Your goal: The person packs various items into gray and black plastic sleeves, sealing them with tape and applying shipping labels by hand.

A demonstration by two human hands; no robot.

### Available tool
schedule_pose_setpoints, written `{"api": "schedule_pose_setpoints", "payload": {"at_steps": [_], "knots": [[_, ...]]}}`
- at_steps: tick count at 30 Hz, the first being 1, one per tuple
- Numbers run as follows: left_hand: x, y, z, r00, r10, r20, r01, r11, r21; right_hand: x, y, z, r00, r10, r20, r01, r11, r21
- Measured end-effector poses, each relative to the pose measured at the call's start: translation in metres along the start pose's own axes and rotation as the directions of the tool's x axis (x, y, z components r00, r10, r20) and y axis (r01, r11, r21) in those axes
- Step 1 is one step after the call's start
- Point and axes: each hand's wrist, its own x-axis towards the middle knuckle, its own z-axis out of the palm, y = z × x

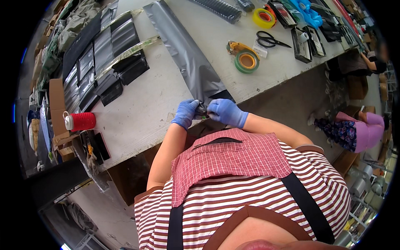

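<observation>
A long grey plastic sleeve [183, 52] lies across the white table, its near end at the front edge. That end is gathered and crumpled between my two hands. My left hand [186, 113], in a blue glove, pinches the bunched plastic from the left. Close beside it my right hand [227, 113], also gloved in blue, closes its fingers on the same end from the right. A black flap [225, 96] shows at the sleeve's right corner, just beyond my right hand. What lies inside the sleeve is hidden.
Flat grey and black plastic packs [112, 41] lie at left, beside a red cup [81, 121]. Right of the sleeve are a tape dispenser [243, 57], scissors [271, 39], a yellow tape roll [264, 18] and black boxes [301, 45]. Two people [362, 129] are off to the right.
</observation>
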Motion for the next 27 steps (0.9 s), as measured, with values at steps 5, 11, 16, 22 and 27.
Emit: {"api": "schedule_pose_setpoints", "payload": {"at_steps": [5,11,16,22,27], "knots": [[-0.001,0.001,-0.008,0.999,-0.006,0.045,0.001,0.995,0.105,-0.114,0.029,-0.051,0.733,0.403,0.548,-0.277,0.913,-0.3],[0.009,0.078,-0.048,0.668,0.732,0.131,-0.266,0.07,0.962,-0.124,0.04,-0.116,0.74,0.667,0.09,-0.585,0.703,-0.404],[0.051,0.126,-0.029,0.52,0.52,0.677,-0.268,-0.654,0.708,-0.038,0.094,-0.074,0.998,0.066,0.017,-0.056,0.933,-0.355],[0.067,0.108,-0.047,0.551,0.532,0.642,-0.379,-0.527,0.761,-0.005,0.118,-0.056,0.983,-0.18,0.023,0.179,0.946,-0.271],[0.063,0.092,-0.049,0.594,0.602,0.533,-0.353,-0.4,0.846,0.025,0.112,-0.059,0.97,-0.238,-0.059,0.221,0.952,-0.211]]}}
